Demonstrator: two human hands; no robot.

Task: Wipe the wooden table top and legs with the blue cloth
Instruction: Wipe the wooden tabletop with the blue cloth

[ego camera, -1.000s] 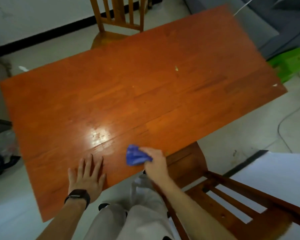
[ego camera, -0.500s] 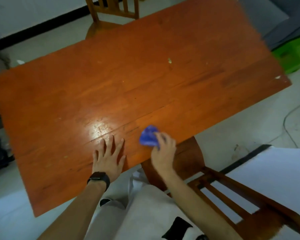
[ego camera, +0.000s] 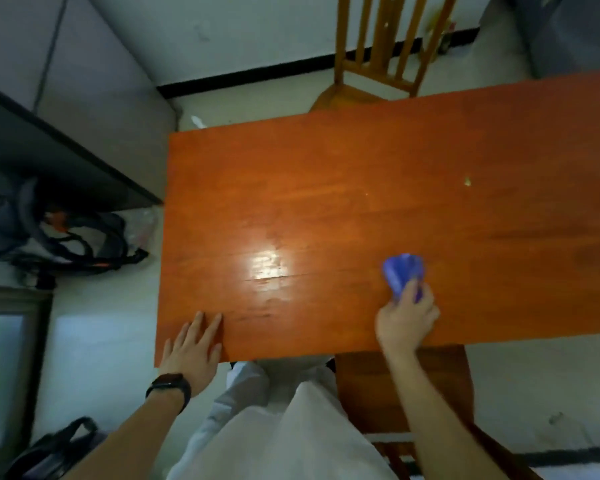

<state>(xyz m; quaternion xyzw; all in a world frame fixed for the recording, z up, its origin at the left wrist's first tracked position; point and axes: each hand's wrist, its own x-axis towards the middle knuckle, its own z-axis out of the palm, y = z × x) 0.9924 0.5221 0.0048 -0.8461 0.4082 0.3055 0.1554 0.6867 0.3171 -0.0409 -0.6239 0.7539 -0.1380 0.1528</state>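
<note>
Wiping the top looks like the step in hand: the right hand (ego camera: 407, 320) pinches the bunched blue cloth (ego camera: 402, 271) between thumb and curled fingers (ego camera: 410, 291), and the cloth lies on the wooden counter (ego camera: 326, 185) near its front edge, to the right of a bright glare patch (ego camera: 267, 265). The left hand (ego camera: 193, 344) rests flat by the front-left corner, its fingers straight and close together, apparently as a brace.

To do this well, the cloth would serve better opened out flatter under the palm, since a tight wad covers little. Long overlapping strokes along the grain would suit, running from the near edge out to the far one and reaching the pale speck (ego camera: 467, 181) towards the right. The legs are hidden beneath the top, so they remain to be done.

The only containers in view are on the floor: a backpack (ego camera: 66, 237) beside the counter's left end and a dark bag (ego camera: 59, 448) at the lower left. The picture is soft there, and what either holds cannot be made out.
</note>
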